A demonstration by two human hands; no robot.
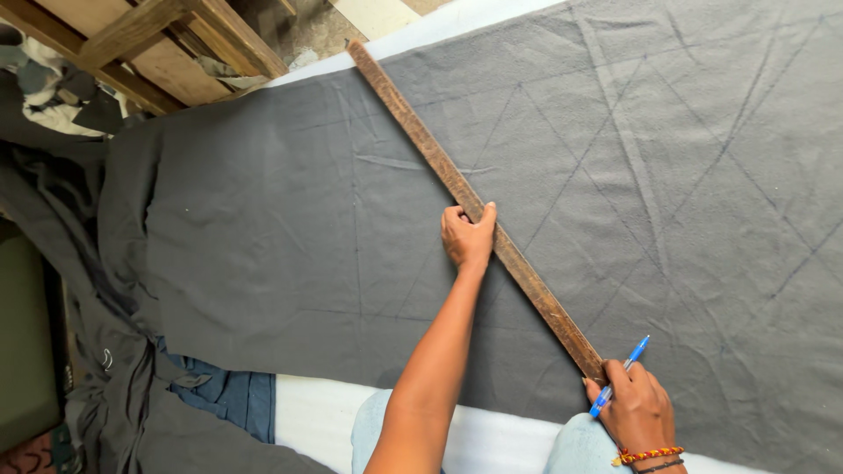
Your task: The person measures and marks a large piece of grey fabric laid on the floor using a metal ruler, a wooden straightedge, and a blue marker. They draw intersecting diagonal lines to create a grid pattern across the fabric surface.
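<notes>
Straightedge: We had the long, worn brown wooden straightedge [474, 211] lying slantwise across the grey woven cloth [263, 228], its far end near the cloth's upper edge and its near end down by our right hand.
Left hand: Our left hand [467, 235] pressed on the straightedge about midway along it, fingers curled over its far side and thumb up against the near side, so it was closed on the wood.
Right hand: Our right hand [637, 411] sat at the near end of the straightedge, fingers closed round a blue ballpoint pen [620, 377] whose tip we could not see.
Cloth: It lay flat over a white-covered worktop [316, 417], already crossed by faint diagonal lines to the right of the straightedge and creased to its left.
Slip risk: We judged that one hand at mid-length left both ends free, so pen pressure at the near end could pivot the straightedge and bend the line.
Drag risk: We judged the soft weave could bunch under the pen and leave a wavering or broken mark.
Crease risk: We judged the folds left of the straightedge could shift any line drawn over them.
Alignment risk: We judged the far end, well beyond our left hand, could sit off its mark unnoticed.
</notes>
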